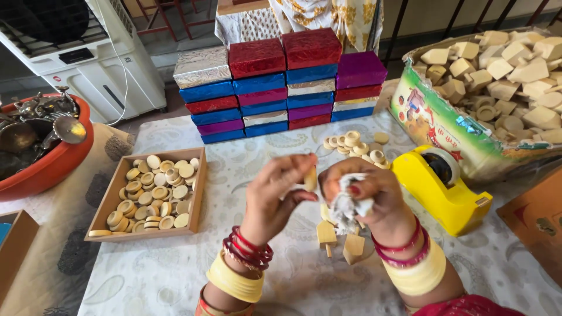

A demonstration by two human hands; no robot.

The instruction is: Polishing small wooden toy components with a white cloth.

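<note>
Above patterned tablecloth (175,275), raised left hand (275,196) pinches wooden disc (310,178); right hand (366,196) clutches cloth (349,205).

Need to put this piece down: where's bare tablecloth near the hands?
Bare cloth lies between the wooden tray and the left hand, and along the near edge. Crowded: pegs under the right hand, rings by the tape dispenser.

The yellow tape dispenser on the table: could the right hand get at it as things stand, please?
Probably not at once: the tape dispenser stands close beside the right hand with nothing between them, but that hand is full, clutching a crumpled white cloth.
</note>
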